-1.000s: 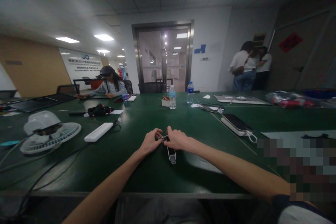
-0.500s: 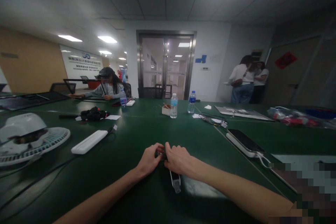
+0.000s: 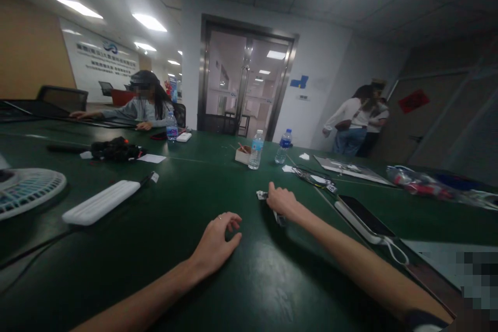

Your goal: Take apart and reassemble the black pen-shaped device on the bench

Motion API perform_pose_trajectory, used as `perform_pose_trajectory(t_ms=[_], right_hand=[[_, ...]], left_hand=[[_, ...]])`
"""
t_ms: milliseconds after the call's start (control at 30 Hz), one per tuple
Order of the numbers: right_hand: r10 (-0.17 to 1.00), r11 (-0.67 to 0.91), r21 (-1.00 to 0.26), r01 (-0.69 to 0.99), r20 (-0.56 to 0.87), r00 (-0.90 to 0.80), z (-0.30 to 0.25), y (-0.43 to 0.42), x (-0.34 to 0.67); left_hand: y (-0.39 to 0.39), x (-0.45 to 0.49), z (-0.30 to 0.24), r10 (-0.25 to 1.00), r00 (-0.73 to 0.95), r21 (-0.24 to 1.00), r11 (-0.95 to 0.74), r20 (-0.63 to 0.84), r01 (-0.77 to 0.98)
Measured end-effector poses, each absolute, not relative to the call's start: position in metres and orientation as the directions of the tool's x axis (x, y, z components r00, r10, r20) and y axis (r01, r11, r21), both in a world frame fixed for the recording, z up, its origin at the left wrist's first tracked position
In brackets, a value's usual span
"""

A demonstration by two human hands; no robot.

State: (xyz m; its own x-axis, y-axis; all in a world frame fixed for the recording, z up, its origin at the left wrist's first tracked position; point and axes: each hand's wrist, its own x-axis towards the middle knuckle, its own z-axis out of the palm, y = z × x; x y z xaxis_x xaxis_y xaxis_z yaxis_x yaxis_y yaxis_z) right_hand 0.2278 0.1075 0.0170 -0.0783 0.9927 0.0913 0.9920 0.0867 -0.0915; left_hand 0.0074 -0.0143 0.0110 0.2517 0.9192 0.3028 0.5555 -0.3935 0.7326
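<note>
My right hand (image 3: 282,201) is closed around a small, dark strip-like thing (image 3: 279,219) with pale edges, just above or on the green table (image 3: 167,259). A white-and-black patterned end or tag (image 3: 262,195) pokes out past the fingers, and the hand hides the middle of the thing, so its kind cannot be told. Apart from it, my left hand (image 3: 218,241) rests on the table to the left with curled, spread fingers and nothing in them. A ring shows on one of its fingers.
Beyond my hands stand water bottles (image 3: 256,150) and a small box (image 3: 243,154). A white power strip (image 3: 101,202) and a fan (image 3: 37,189) lie left. Right are a phone (image 3: 363,215), cables (image 3: 311,176) and bagged items (image 3: 424,184). A person (image 3: 146,101) sits across the table.
My right hand has moved forward and right, carrying the small dark thing away from my left hand. The left hand has let go and drawn slightly back. The view has tilted and shifted.
</note>
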Motion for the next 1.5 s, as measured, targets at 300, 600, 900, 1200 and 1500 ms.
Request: perform_pose_trajectory(t_ms=[300, 600, 900, 1200, 1500], right_hand=[[0.972, -0.188, -0.030, 0.982, 0.136, 0.190, 0.019, 0.195, 0.292], [0.978, -0.099, -0.007, 0.995, 0.185, 0.098, -0.003, 0.213, 0.297], [0.949, -0.181, 0.061, 0.982, 0.271, 0.158, -0.016, 0.213, 0.288], [0.951, -0.194, 0.043, 0.980, 0.252, 0.177, -0.013, 0.208, 0.285], [0.952, -0.183, 0.062, 0.981, 0.261, 0.161, -0.017, 0.212, 0.287]], left_hand=[[-0.022, 0.010, 0.011, 0.905, 0.263, 0.690, -0.425, 0.334, 0.586], [-0.027, 0.010, 0.013, 0.861, 0.398, 0.573, -0.508, 0.317, 0.643], [-0.031, 0.010, 0.017, 0.841, 0.423, 0.511, -0.541, 0.337, 0.668], [-0.032, 0.008, 0.013, 0.816, 0.454, 0.476, -0.578, 0.359, 0.663], [-0.031, 0.003, 0.012, 0.824, 0.445, 0.480, -0.566, 0.350, 0.670]])
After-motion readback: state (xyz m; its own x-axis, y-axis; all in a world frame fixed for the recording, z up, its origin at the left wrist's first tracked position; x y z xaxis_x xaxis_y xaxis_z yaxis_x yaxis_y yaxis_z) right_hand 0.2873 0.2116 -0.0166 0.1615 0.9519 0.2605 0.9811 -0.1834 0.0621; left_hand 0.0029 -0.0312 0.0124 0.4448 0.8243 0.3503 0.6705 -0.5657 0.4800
